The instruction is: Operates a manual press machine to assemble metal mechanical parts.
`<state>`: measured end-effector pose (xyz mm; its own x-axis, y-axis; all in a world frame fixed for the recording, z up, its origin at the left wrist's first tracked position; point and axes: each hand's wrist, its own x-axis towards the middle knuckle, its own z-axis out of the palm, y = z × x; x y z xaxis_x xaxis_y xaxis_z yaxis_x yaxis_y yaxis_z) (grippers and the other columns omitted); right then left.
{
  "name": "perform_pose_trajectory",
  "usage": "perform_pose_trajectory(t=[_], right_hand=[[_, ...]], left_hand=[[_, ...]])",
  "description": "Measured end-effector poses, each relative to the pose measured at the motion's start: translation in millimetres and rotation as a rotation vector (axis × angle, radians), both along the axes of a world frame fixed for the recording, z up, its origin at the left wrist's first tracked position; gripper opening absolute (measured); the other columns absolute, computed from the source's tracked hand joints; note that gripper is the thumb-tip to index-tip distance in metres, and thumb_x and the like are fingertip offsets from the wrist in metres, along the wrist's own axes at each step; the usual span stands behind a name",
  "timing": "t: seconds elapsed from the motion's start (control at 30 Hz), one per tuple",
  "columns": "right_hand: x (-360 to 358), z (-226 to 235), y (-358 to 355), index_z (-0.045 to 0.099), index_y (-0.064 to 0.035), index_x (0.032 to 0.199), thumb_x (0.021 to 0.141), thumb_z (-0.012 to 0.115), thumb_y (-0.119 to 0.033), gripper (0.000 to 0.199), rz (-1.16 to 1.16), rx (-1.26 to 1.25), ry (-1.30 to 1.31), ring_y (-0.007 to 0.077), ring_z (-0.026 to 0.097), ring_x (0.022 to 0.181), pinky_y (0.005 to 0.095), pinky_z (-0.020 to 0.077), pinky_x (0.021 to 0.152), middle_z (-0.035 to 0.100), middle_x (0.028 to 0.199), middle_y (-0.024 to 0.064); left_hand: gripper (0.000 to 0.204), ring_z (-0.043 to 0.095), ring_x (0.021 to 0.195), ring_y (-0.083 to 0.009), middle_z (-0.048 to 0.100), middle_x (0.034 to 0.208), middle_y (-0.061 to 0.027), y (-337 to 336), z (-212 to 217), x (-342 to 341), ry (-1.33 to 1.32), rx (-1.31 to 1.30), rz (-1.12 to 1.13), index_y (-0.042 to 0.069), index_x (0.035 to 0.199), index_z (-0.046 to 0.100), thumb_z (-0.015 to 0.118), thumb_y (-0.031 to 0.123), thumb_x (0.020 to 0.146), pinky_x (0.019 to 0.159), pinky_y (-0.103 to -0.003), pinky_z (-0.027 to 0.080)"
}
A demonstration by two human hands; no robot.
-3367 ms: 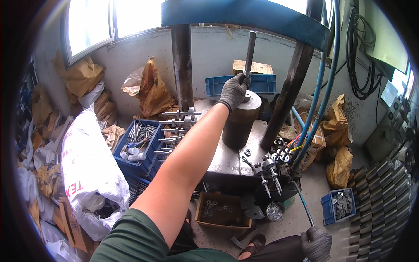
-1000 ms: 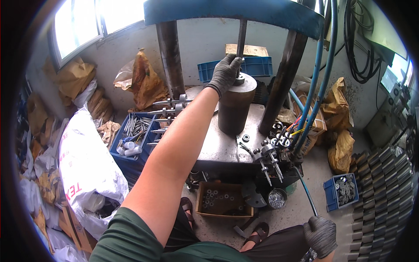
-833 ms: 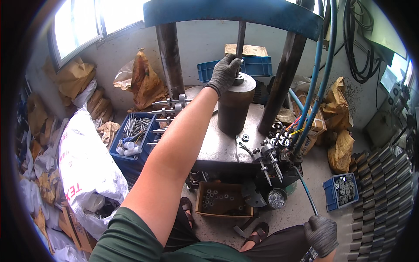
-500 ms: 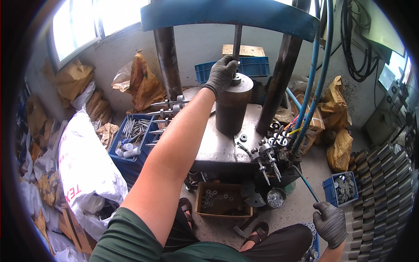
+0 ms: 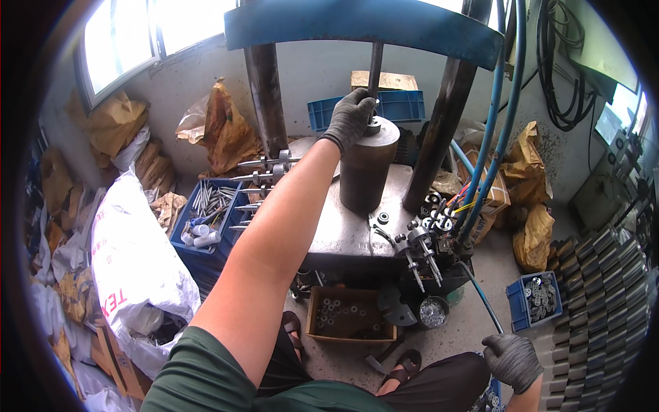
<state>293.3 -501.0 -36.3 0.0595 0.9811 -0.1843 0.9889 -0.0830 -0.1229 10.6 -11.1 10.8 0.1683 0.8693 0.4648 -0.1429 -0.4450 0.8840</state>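
My left hand (image 5: 349, 120), in a grey glove, reaches to the top of an upright steel cylinder (image 5: 371, 168). Its fingers are closed at the lower end of the vertical press rod (image 5: 375, 69), above a small dark ring (image 5: 373, 128). What they grip is hidden by the glove. My right hand (image 5: 515, 362), gloved alike, is closed around the end of a long thin lever (image 5: 484, 299) at the lower right. Under the cylinder lies the steel press table (image 5: 336, 226), with a small round bearing-like ring (image 5: 383, 217) near its front.
Shafts with gears (image 5: 427, 250) stand at the table's right corner, and more shafts (image 5: 264, 177) at its left. A blue crate (image 5: 199, 223) of metal pins is at left. A wooden tray (image 5: 351, 335) of rings sits below. Hoses (image 5: 491, 137) hang beside the right press column (image 5: 445, 123).
My right hand has moved down a little, and the lever has swung lower with it. My left hand stays at the top of the cylinder.
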Motion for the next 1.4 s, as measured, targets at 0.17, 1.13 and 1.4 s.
perform_pose_trajectory(t=[0.17,1.13,1.4], right_hand=[[-3,0,1,0.076,-0.0046,0.102,0.084,0.066,-0.015,0.023,-0.074,0.212,0.113,0.0365,0.072,0.088,0.0442,0.058,0.08,0.074,0.094,0.0188],[54,114,220,0.073,-0.0039,0.093,0.1,0.061,-0.044,0.042,-0.199,0.964,-0.186,0.0388,0.072,0.085,0.0487,0.0568,0.079,0.072,0.082,0.0204],[52,116,215,0.073,-0.0059,0.095,0.098,0.06,-0.04,0.036,-0.288,0.825,-0.246,0.0387,0.072,0.091,0.048,0.0563,0.084,0.073,0.09,0.0212]], left_hand=[[0.022,0.057,0.071,-0.0113,0.061,0.081,-0.0031,6,-2,-3,0.081,0.05,0.057,0.004,0.11,0.069,0.058,0.018,0.097,0.064,-0.029,0.056],[0.023,0.058,0.074,-0.0104,0.065,0.086,-0.0031,22,-7,-2,0.015,0.039,-0.082,0.005,0.115,0.066,0.063,0.021,0.099,0.071,-0.027,0.05],[0.027,0.065,0.096,-0.0158,0.068,0.105,-0.0062,-49,-11,-8,0.281,0.524,0.271,0.006,0.116,0.068,0.073,0.012,0.09,0.086,-0.03,0.053]])
